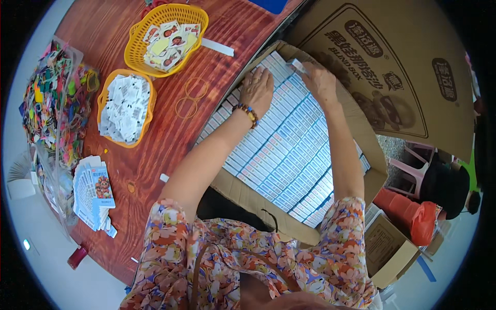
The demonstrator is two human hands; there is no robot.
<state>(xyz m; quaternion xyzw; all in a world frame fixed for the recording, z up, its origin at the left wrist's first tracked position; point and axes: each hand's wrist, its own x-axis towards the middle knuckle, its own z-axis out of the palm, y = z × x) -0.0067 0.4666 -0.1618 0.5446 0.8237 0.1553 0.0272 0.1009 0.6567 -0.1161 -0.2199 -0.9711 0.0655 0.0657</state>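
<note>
A large cardboard carton (364, 124) in front of me holds tightly packed rows of small white-and-blue boxes (279, 150), their narrow sides facing up. Near the carton's far left corner, my left hand (257, 93) rests on the tops of the boxes, fingers stretched out and slightly apart. A beaded bracelet (249, 114) circles that wrist. At the far edge of the rows, my right hand (320, 85) pinches one small box (296, 65), tilted above the others. Part of that box is hidden by my fingers.
A tall printed carton flap (413, 57) stands at the far right. On the red-brown table (170, 139) are two yellow baskets (133, 49) of cards and white packets (126, 106), rubber bands (196, 89), fanned blue cards (90, 196) and a clear bin of colourful trinkets (49, 98).
</note>
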